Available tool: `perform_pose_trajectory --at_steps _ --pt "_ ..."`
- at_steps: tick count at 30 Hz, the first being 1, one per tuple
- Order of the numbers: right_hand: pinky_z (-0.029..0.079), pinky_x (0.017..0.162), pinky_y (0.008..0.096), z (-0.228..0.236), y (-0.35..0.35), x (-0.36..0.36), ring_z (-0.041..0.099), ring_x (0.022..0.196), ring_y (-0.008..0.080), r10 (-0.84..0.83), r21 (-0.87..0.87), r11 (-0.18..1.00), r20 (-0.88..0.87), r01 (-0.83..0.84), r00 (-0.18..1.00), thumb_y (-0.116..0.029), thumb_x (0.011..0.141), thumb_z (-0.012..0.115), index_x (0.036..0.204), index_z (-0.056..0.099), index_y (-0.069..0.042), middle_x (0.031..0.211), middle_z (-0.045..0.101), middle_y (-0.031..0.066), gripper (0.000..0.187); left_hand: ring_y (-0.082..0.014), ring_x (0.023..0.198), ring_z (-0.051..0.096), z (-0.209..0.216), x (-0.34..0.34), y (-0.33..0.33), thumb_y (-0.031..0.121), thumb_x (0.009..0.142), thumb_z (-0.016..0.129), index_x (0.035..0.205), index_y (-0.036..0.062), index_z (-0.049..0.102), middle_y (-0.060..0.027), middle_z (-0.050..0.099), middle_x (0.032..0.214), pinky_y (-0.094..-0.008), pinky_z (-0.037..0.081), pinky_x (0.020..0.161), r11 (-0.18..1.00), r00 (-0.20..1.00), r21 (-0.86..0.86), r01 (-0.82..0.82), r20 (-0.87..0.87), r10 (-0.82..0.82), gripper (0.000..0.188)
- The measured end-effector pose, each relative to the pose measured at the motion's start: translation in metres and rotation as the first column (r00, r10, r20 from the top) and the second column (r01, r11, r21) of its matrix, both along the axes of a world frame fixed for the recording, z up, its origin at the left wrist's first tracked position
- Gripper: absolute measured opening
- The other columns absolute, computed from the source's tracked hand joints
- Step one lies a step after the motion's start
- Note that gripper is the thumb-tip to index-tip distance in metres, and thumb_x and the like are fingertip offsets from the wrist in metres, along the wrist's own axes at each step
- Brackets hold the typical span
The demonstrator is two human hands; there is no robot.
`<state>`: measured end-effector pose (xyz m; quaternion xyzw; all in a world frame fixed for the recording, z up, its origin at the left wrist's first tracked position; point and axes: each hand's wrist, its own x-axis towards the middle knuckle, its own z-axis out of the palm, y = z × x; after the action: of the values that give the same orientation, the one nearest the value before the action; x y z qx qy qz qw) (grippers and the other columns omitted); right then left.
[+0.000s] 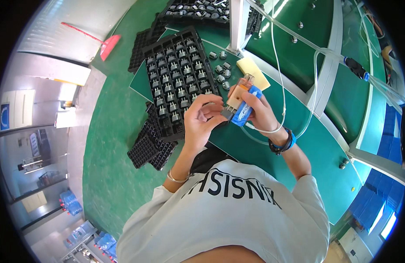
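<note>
My right hand (259, 109) is wrapped around a hand-held tool (235, 100) with a tan block, blue tape and a clear end, joined to a thin pale hose. A small dark grey piece (228, 113) sits at the tool's lower left end. My left hand (203, 117) is curled beside that piece, thumb and forefinger reaching it; whatever they pinch is too small to make out. Left of my hands lies a black compartment tray (165, 127) filled with rows of black plug parts (176, 83), their metal prongs pointing up.
Several loose plug parts (223, 70) and a yellow sponge-like block (255, 72) lie on the green table (294, 153). Another filled tray (198, 11) is at the back. Stacked black trays (145, 149) lie lower left. A white frame post (238, 26) and hoses (281, 65) stand ahead.
</note>
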<state>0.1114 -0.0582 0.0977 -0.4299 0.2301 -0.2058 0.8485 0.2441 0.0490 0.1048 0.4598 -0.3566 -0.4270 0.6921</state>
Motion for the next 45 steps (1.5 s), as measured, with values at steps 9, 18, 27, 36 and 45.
perform_pose_trajectory --at_steps 9,18,27,36,45 --pt "0.048 0.059 0.0308 -0.038 -0.076 -0.017 0.064 0.067 0.0246 -0.601 -0.930 0.358 -0.164 0.080 0.782 -0.015 0.076 0.061 0.101 0.052 0.000 0.076 0.062 0.0141 0.030 -0.0245 0.085 0.054 -0.002 0.075 0.053 0.002 0.065 0.068 0.090 0.0031 0.058 -0.0083 0.056 0.090 -0.0315 0.044 0.076 0.897 0.386 0.206 -0.390 0.921 -0.044 0.027" --pt "0.047 0.058 0.0358 -0.051 -0.077 -0.010 0.061 0.064 0.0313 -0.663 -0.962 0.269 -0.211 -0.035 0.718 -0.023 0.073 0.068 0.106 0.049 -0.004 0.073 0.061 0.0165 0.042 -0.0272 0.089 0.052 -0.004 0.072 0.056 0.000 0.069 0.063 0.089 0.0026 0.056 -0.0092 0.053 0.090 -0.0338 0.041 0.078 0.842 0.246 0.311 -0.441 0.944 -0.220 0.021" --pt "0.047 0.074 0.0361 -0.054 -0.083 -0.014 0.059 0.084 0.0338 -0.595 -0.976 0.216 -0.136 -0.005 0.792 -0.028 0.063 0.078 0.114 0.042 -0.004 0.098 0.058 0.0170 0.067 -0.0125 0.092 0.053 -0.007 0.089 0.064 0.002 0.083 0.053 0.098 0.0014 0.051 -0.0077 0.056 0.106 -0.0258 0.041 0.084 0.929 0.895 0.338 -0.151 0.445 -0.016 0.015" --pt "0.047 0.066 0.0290 -0.076 -0.115 -0.007 0.057 0.073 0.0151 -0.553 -0.772 0.562 -0.083 0.297 0.829 -0.020 0.075 0.066 0.097 0.050 0.000 0.085 0.057 0.0113 0.034 -0.0150 0.093 0.054 -0.011 0.075 0.052 0.010 0.086 0.052 0.103 0.0047 0.047 -0.0091 0.056 0.102 -0.0280 0.042 0.084 0.963 0.989 0.267 -0.030 0.146 -0.010 0.018" --pt "0.047 0.057 0.0387 -0.107 -0.253 -0.048 0.060 0.066 0.0334 -0.889 -0.975 -0.115 0.188 0.193 0.418 -0.030 0.076 0.062 0.094 0.054 -0.003 0.073 0.060 0.0178 0.034 -0.0160 0.090 0.054 -0.012 0.066 0.050 0.009 0.085 0.052 0.102 0.0029 0.047 -0.0087 0.056 0.099 -0.0305 0.043 0.084 0.967 0.987 0.254 0.009 0.152 -0.049 0.018"
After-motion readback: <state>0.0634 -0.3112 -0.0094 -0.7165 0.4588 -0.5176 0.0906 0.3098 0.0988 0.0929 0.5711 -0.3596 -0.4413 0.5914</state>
